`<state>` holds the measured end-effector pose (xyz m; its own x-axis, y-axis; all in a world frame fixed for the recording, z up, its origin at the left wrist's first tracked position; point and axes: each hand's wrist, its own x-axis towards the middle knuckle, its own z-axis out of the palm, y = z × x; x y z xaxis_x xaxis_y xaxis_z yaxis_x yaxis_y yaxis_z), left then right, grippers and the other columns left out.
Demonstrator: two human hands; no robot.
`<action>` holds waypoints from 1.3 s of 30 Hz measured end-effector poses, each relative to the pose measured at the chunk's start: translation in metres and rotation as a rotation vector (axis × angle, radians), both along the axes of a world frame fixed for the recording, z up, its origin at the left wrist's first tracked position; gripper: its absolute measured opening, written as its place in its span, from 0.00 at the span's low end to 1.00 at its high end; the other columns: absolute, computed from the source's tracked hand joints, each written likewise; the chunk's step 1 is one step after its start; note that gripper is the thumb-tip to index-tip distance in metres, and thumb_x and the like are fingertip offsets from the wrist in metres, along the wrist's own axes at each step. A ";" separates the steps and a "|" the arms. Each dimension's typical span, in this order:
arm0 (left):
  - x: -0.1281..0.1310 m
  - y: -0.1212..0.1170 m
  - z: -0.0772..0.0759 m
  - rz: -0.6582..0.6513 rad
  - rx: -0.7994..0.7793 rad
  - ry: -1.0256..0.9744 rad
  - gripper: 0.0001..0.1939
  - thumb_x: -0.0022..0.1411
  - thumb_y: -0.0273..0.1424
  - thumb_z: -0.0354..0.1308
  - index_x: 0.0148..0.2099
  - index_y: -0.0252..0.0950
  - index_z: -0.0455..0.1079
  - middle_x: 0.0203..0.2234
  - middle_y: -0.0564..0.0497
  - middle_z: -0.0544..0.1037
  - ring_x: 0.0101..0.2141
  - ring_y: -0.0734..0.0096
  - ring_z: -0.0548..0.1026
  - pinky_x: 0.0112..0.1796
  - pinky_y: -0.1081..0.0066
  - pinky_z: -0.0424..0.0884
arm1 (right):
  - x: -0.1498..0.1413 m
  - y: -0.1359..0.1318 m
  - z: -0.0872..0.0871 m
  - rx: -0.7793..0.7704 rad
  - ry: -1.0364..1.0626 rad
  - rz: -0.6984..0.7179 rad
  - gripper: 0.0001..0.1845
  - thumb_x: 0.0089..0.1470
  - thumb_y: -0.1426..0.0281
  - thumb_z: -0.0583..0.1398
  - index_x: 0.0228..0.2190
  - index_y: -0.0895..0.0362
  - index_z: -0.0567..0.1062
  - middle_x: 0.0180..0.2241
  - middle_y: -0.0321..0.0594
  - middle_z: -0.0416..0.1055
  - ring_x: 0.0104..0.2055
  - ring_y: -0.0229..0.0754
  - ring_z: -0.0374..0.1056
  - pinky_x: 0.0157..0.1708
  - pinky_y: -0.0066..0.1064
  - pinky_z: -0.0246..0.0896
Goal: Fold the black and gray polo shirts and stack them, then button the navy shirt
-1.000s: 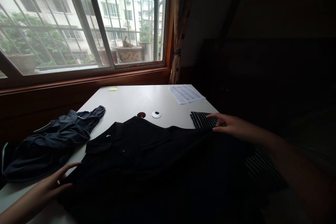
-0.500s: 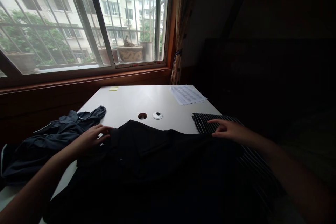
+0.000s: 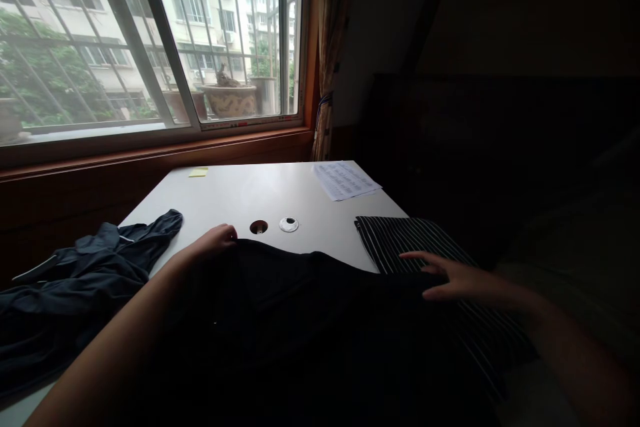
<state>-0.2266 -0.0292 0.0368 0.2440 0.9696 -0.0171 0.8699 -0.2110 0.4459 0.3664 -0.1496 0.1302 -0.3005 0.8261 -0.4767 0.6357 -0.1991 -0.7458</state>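
A black collared shirt (image 3: 305,307) lies spread across the near part of the white table (image 3: 240,193), its lower part lost in shadow. My left hand (image 3: 213,240) is closed on the shirt's upper edge at the left, knuckles up. At the other end of that edge, my right hand (image 3: 445,277) pinches the cloth between thumb and bent fingers, with the index finger stretched out. Beneath and beyond my right hand lies a black garment with white stripes (image 3: 400,233), partly covered by the shirt.
A crumpled dark blue garment (image 3: 95,267) with white piping lies at the left. Printed sheets (image 3: 345,180) and a yellow sticky note (image 3: 199,172) are at the table's far side. A round hole (image 3: 259,227) and a white cable-hole cover (image 3: 289,224) sit mid-table.
My left hand has gone from the shirt's left side up to its upper edge and closed there. My right hand, still on the cloth, has come slightly nearer. The view has turned slightly right.
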 end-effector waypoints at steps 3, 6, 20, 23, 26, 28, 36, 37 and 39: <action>-0.007 -0.004 0.007 0.046 -0.011 -0.040 0.14 0.53 0.41 0.57 0.38 0.38 0.71 0.40 0.46 0.76 0.39 0.60 0.77 0.41 0.66 0.73 | 0.001 0.006 -0.001 0.052 0.040 -0.041 0.45 0.47 0.56 0.69 0.64 0.47 0.63 0.53 0.47 0.74 0.55 0.59 0.71 0.52 0.46 0.68; -0.020 -0.005 0.011 0.147 -0.011 -0.051 0.15 0.55 0.42 0.54 0.40 0.38 0.68 0.37 0.48 0.77 0.37 0.60 0.77 0.39 0.65 0.72 | 0.000 0.022 -0.003 0.187 -0.009 -0.084 0.40 0.47 0.56 0.68 0.60 0.48 0.68 0.48 0.46 0.76 0.51 0.57 0.73 0.47 0.42 0.70; -0.064 0.021 0.006 0.471 0.132 0.100 0.13 0.58 0.39 0.51 0.43 0.39 0.67 0.35 0.44 0.78 0.39 0.52 0.76 0.38 0.63 0.68 | -0.049 0.150 -0.024 0.572 -0.449 -0.048 0.19 0.53 0.66 0.64 0.48 0.52 0.77 0.41 0.41 0.78 0.44 0.48 0.73 0.42 0.32 0.64; -0.070 0.030 0.002 0.490 0.160 0.141 0.14 0.60 0.38 0.50 0.45 0.39 0.68 0.39 0.41 0.78 0.40 0.50 0.76 0.38 0.61 0.68 | -0.051 0.174 -0.035 0.566 -0.477 -0.057 0.16 0.53 0.66 0.64 0.45 0.54 0.78 0.38 0.40 0.78 0.40 0.46 0.73 0.38 0.31 0.64; -0.073 0.035 -0.004 0.491 0.181 0.177 0.14 0.61 0.37 0.49 0.45 0.38 0.69 0.40 0.40 0.78 0.41 0.49 0.76 0.39 0.60 0.69 | -0.050 0.190 -0.044 0.567 -0.495 -0.082 0.14 0.51 0.68 0.66 0.42 0.55 0.79 0.36 0.40 0.78 0.38 0.46 0.73 0.37 0.32 0.63; -0.073 0.036 -0.009 0.483 0.200 0.198 0.13 0.61 0.37 0.50 0.44 0.38 0.69 0.40 0.40 0.78 0.42 0.49 0.75 0.41 0.60 0.69 | -0.048 0.196 -0.049 0.569 -0.502 -0.105 0.14 0.49 0.69 0.67 0.41 0.55 0.79 0.36 0.40 0.78 0.38 0.45 0.73 0.37 0.32 0.63; -0.068 0.024 -0.015 0.453 0.326 0.251 0.19 0.65 0.40 0.49 0.51 0.35 0.69 0.47 0.38 0.73 0.50 0.45 0.69 0.54 0.54 0.65 | -0.021 0.186 -0.058 0.616 -0.532 -0.247 0.22 0.53 0.65 0.65 0.49 0.56 0.76 0.40 0.43 0.78 0.42 0.48 0.73 0.42 0.33 0.64; -0.067 0.020 -0.013 0.440 0.358 0.247 0.20 0.65 0.40 0.48 0.52 0.35 0.68 0.49 0.37 0.72 0.52 0.45 0.68 0.55 0.54 0.63 | -0.016 0.181 -0.060 0.624 -0.534 -0.267 0.22 0.54 0.64 0.64 0.51 0.56 0.75 0.41 0.43 0.78 0.43 0.48 0.73 0.43 0.34 0.64; -0.065 0.009 -0.007 0.390 0.437 0.228 0.21 0.66 0.41 0.47 0.54 0.35 0.68 0.50 0.38 0.71 0.53 0.46 0.67 0.57 0.54 0.61 | -0.007 0.167 -0.065 0.604 -0.492 -0.309 0.24 0.57 0.62 0.62 0.53 0.56 0.73 0.41 0.44 0.78 0.42 0.48 0.74 0.42 0.34 0.65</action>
<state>-0.2919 -0.0200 0.0299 -0.0920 0.9157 0.3912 0.9826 0.0198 0.1846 0.3595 0.0175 0.0651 0.1076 0.9926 0.0567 0.8989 -0.0727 -0.4321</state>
